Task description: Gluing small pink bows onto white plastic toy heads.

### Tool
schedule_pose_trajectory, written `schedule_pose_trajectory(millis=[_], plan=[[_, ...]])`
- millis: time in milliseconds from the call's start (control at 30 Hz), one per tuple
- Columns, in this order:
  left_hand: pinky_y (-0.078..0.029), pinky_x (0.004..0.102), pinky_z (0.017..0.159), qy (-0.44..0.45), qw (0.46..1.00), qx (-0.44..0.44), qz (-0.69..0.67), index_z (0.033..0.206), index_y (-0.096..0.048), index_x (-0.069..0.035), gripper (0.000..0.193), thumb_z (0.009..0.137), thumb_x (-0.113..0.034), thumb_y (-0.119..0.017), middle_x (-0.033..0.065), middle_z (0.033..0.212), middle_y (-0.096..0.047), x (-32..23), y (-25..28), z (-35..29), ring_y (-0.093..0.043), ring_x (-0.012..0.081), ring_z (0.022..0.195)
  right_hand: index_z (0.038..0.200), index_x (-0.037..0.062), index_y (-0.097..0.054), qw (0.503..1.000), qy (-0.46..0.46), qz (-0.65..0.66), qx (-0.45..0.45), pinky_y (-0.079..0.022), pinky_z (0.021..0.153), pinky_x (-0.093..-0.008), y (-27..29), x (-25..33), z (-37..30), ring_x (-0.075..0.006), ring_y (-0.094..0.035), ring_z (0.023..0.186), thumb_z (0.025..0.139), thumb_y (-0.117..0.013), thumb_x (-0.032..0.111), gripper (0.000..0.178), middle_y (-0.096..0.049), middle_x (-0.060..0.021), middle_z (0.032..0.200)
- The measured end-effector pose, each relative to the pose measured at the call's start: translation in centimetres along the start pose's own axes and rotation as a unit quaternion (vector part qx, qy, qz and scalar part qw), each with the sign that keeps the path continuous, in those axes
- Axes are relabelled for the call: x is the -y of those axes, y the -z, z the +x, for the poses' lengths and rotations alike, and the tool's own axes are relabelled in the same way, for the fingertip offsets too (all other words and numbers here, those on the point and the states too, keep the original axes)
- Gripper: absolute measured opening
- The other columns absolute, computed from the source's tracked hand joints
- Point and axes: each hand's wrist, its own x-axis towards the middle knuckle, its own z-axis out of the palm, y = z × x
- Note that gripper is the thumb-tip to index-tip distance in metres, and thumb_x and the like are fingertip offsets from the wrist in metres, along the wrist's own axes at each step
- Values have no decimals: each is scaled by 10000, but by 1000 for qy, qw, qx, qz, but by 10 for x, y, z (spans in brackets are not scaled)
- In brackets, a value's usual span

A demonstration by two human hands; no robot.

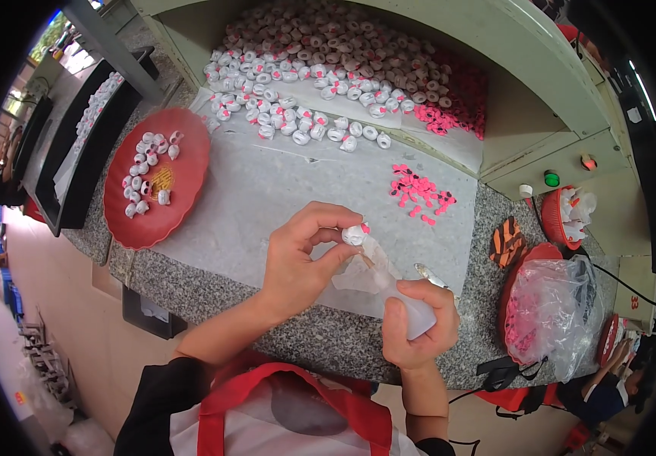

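Observation:
Between the thumb and fingertips of my left hand (295, 254) is a small white piece, rounded like a doll's head (353, 235), with a pink bit on its side. My right hand (428, 325) grips a translucent white squeeze bottle (417, 316). The bottle's thin nozzle (368, 262) points up and left at the white piece, close to it; I cannot tell whether they touch. Crumpled thin white paper (348, 280) lies around the nozzle. A small silvery object (429, 275) rests beyond my right hand. Loose pink pieces (418, 190) are scattered farther off on the white sheet (267, 182).
At left stands a red scalloped tray (195, 148) with several white pieces. Heaps of similar pieces (328, 45) fill the shelf box (541, 99) at the back. To the right are a striped orange-black pad (507, 242), a red basket (553, 216) and a plastic bag (567, 296) over pink pieces.

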Motion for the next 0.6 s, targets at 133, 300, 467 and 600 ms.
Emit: schedule_pose_trajectory(millis=[133,300,467,600], plan=[[-481,284,801,0,1000,-6,-10,985,-519,53,294,708,140,-563,134,1025,-509,2,0,1,-537,182,935,845,-5,-544,1000,-17,-1,0,-436,587,-241,2,0,1,-148,-553,644,707,-601,83,174,-584,-87,761],[-481,284,796,55,994,-8,-95,978,-514,49,302,698,134,-586,140,1026,-537,3,0,1,-549,180,931,845,-8,-540,999,-45,-9,0,-434,583,-237,4,1,1,-144,-550,644,710,-597,86,174,-586,-88,769],[-484,284,792,134,980,-3,-149,977,-508,40,310,693,126,-597,144,1021,-554,-2,1,3,-560,177,921,854,-12,-535,1000,-21,-4,-10,-437,581,-238,4,-1,0,-142,-552,641,716,-598,95,185,-588,-91,775],[-482,281,792,142,976,5,-167,978,-509,29,316,690,122,-601,140,1007,-563,-4,1,4,-565,180,922,860,-11,-535,1000,-15,-9,-11,-439,582,-241,5,-1,0,-146,-555,644,718,-600,101,192,-589,-92,775]])
